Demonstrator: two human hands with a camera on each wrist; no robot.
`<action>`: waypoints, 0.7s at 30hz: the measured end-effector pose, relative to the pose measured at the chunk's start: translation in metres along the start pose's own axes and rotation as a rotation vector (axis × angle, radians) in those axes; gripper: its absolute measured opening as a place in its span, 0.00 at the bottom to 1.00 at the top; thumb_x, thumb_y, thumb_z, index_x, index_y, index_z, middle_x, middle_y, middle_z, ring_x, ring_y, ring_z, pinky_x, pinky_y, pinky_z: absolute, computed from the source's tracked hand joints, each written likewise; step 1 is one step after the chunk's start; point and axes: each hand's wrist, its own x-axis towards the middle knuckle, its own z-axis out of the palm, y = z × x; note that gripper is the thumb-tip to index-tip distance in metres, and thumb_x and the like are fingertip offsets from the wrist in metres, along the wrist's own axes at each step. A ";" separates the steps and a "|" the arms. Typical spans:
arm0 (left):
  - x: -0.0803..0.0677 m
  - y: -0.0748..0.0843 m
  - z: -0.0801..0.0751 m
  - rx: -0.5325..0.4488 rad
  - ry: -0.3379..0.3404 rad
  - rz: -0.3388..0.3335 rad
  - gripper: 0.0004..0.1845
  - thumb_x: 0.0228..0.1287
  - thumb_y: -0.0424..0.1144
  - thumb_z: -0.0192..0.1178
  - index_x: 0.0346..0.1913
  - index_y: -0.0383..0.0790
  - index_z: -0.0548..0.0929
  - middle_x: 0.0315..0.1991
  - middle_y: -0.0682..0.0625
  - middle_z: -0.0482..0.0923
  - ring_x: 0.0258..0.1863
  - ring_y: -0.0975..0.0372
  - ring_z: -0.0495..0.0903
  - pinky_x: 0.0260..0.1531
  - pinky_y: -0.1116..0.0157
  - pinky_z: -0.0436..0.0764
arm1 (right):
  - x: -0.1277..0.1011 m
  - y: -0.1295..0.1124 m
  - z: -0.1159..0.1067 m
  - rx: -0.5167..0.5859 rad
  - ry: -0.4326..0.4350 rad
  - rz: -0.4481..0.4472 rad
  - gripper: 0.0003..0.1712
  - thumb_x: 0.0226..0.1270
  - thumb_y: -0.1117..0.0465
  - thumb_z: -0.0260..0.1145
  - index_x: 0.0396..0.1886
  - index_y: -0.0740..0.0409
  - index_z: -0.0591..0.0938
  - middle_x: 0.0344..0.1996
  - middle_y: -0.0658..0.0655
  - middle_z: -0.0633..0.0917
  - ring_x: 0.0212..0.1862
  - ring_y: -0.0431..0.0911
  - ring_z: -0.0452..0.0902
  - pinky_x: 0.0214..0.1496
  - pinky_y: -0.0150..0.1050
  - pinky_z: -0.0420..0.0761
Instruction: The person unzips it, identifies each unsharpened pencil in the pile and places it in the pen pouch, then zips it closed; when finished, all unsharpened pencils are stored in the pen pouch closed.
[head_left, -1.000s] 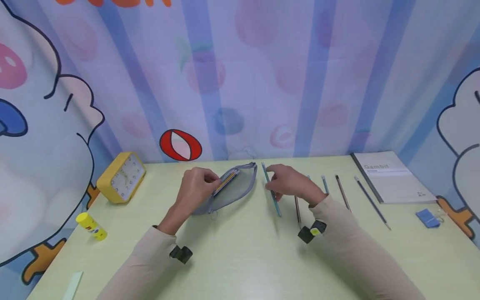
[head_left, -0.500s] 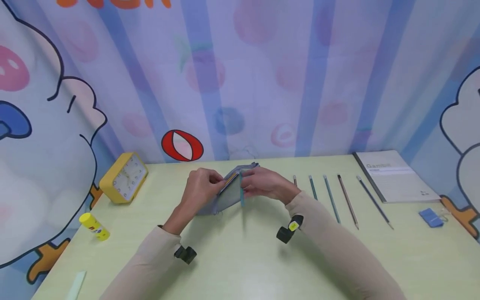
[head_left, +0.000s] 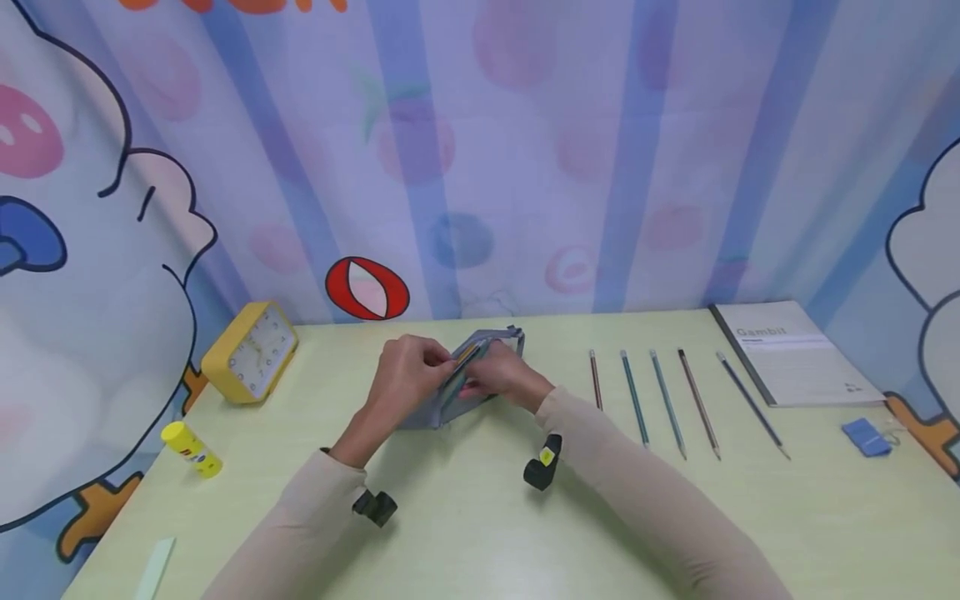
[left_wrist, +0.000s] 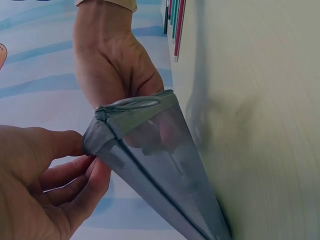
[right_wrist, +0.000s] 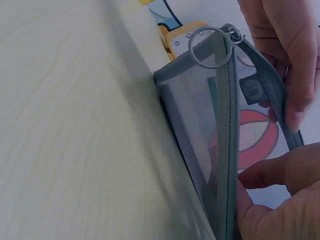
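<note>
The pouch [head_left: 465, 379] is a grey mesh pencil case, sitting near the back edge of the table [head_left: 480, 517], a bit left of the middle. Its long axis runs diagonally: the zip end points to the back right, the other end comes toward the front left. It's propped up on its long edge with the opening on top, and you can see pencils [head_left: 467, 357] lying inside along the same line.

Both hands are on it. The left hand [head_left: 408, 371] pinches the left lip of the opening, fingers curled around the fabric. The right hand [head_left: 504, 379] is at the opening from the other side, and the left wrist view shows its fingers [left_wrist: 150, 137] tucked inside the mesh, so it's gripping that wall. Can't tell if it's also holding a pencil in there. The right wrist view shows the zip ring [right_wrist: 210, 47] at the top end.

To the right of the pouch, five more pencils [head_left: 666, 404] lie in a row on the table, roughly parallel, tips toward the front. A notebook [head_left: 795, 354] sits at the back right corner, with a blue eraser [head_left: 861, 436] just in front of it. Over at the left edge there's a yellow clock [head_left: 251, 354] and a glue stick [head_left: 191, 450].
</note>
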 end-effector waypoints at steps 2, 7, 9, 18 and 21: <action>0.000 0.000 0.000 0.001 0.001 -0.002 0.05 0.63 0.37 0.69 0.36 0.38 0.92 0.31 0.47 0.90 0.30 0.61 0.86 0.28 0.68 0.82 | -0.002 0.000 0.000 -0.031 0.011 -0.014 0.22 0.70 0.71 0.56 0.61 0.77 0.73 0.37 0.66 0.88 0.22 0.39 0.84 0.34 0.32 0.86; 0.000 -0.001 -0.002 0.004 0.011 0.003 0.06 0.63 0.37 0.69 0.36 0.38 0.92 0.31 0.47 0.90 0.30 0.61 0.86 0.27 0.69 0.81 | -0.013 -0.004 -0.001 -0.134 0.015 -0.057 0.27 0.73 0.67 0.57 0.67 0.76 0.69 0.28 0.62 0.88 0.24 0.40 0.85 0.36 0.35 0.86; 0.000 -0.001 -0.003 0.001 0.011 0.001 0.06 0.63 0.37 0.69 0.36 0.38 0.92 0.31 0.47 0.90 0.29 0.61 0.86 0.26 0.69 0.81 | -0.024 -0.007 -0.001 -0.145 0.010 -0.084 0.30 0.73 0.66 0.58 0.72 0.72 0.65 0.33 0.64 0.88 0.26 0.41 0.86 0.42 0.41 0.88; 0.002 -0.004 -0.004 0.001 0.023 -0.009 0.06 0.64 0.37 0.68 0.35 0.38 0.92 0.31 0.47 0.90 0.29 0.60 0.84 0.27 0.70 0.80 | -0.079 -0.004 0.005 -0.199 -0.066 -0.338 0.15 0.73 0.66 0.58 0.55 0.65 0.80 0.42 0.67 0.85 0.41 0.57 0.87 0.48 0.51 0.87; 0.003 -0.004 -0.006 -0.005 0.025 -0.012 0.07 0.64 0.37 0.67 0.36 0.38 0.92 0.31 0.47 0.90 0.29 0.61 0.83 0.26 0.70 0.79 | -0.089 0.003 0.007 -0.194 -0.113 -0.341 0.12 0.71 0.67 0.60 0.49 0.67 0.83 0.43 0.68 0.87 0.45 0.60 0.86 0.49 0.51 0.87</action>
